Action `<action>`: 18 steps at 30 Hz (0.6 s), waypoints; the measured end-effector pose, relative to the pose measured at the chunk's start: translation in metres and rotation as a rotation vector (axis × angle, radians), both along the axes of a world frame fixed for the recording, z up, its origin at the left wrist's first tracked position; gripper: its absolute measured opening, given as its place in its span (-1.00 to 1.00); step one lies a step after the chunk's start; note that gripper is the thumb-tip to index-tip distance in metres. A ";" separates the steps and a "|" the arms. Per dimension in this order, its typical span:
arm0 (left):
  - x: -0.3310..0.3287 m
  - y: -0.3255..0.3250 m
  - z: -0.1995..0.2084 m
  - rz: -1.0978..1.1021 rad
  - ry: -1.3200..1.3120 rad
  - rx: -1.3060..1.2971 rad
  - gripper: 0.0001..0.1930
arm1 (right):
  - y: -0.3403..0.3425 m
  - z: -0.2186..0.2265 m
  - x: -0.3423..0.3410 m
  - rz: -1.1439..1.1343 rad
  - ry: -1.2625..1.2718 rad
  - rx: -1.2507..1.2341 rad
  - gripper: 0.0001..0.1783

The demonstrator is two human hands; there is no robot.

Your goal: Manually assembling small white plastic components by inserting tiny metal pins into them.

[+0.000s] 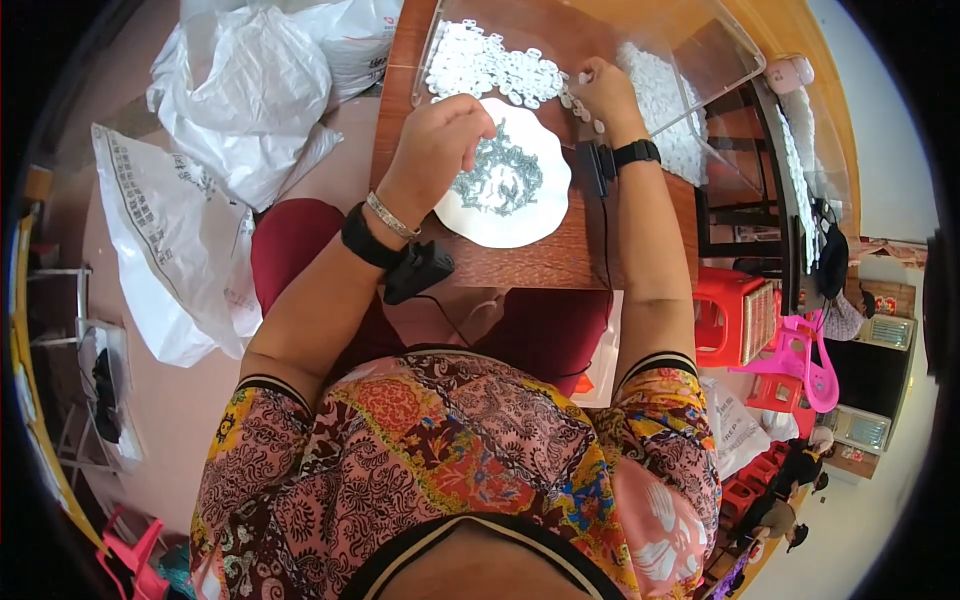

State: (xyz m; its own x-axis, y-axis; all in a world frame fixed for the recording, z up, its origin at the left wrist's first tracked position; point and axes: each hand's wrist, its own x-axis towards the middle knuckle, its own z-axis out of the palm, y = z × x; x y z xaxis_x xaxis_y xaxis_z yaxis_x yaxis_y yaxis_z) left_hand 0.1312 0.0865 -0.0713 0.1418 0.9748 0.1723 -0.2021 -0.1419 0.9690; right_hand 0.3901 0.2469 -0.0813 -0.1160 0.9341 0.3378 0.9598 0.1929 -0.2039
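Observation:
My left hand [450, 140] is curled closed over the upper left rim of a white wavy-edged plate [545, 215]; what its fingers hold, if anything, is hidden. Many small slim grey pieces [500, 170], metal-looking, lie scattered on the plate. Further right, my right hand [607, 97] reaches past the plate, its fingers pinched together at a small white plastic piece [584, 77]. Left of that hand spreads a pile of similar white pieces [490, 65] with holes. To its right lies a second heap of small white pieces [660, 95], too small to tell apart.
Both piles lie on a brown wooden table [470, 260] beside clear plastic panels [745, 70]. White plastic bags [240, 90] stand to the left. Red stools [725, 315] and a pink chair [815, 360] stand to the right. Cables hang from devices on both wrists.

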 end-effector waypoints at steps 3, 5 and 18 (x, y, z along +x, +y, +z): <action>0.001 0.003 -0.003 -0.004 0.020 -0.007 -0.79 | 0.004 -0.005 0.006 -0.008 -0.015 -0.055 -0.74; 0.001 0.001 -0.003 -0.001 0.043 -0.009 -0.79 | 0.003 -0.003 0.001 -0.011 -0.052 -0.038 -0.77; 0.000 0.000 -0.008 -0.132 0.043 -0.006 -0.78 | -0.136 0.037 -0.057 0.375 1.410 -0.491 -0.83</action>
